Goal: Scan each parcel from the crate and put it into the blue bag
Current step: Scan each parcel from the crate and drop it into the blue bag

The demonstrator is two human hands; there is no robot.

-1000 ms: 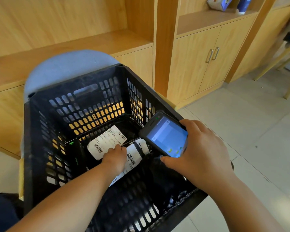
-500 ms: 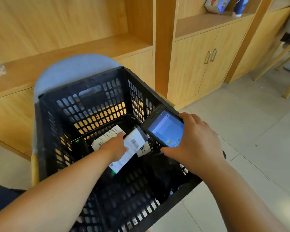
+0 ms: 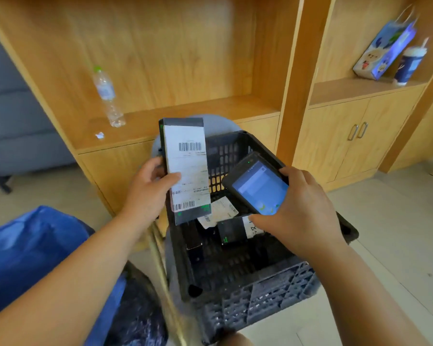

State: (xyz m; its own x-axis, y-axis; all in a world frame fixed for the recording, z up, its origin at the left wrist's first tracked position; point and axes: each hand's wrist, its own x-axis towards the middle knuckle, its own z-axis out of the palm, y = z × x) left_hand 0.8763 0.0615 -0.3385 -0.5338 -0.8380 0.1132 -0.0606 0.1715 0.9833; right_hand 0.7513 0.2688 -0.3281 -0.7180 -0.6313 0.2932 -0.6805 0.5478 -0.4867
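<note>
Progress: mid-task; one parcel (image 3: 185,171) is out of the crate (image 3: 248,303) and presented for scanning, not yet bagged. Whether it has registered cannot be told.
Holding: the left grip (image 3: 148,191) grasps the parcel by its left edge, thumb across the label, upright above the crate's far-left corner.
Scanning: the right grip (image 3: 303,211) is wrapped round the scanner (image 3: 258,186), screen lit, just right of the parcel, over the crate.
Left to do: at least a black parcel (image 3: 231,231) and a white-labelled parcel (image 3: 220,211) lie on the crate floor.
Destination: the blue bag (image 3: 30,245) sits near left, beside the crate; contents not visible.
Change: half a second earlier the left grip was down inside the crate on this parcel; it has since lifted it clear. The view has swung left, bringing the bag in.
</note>
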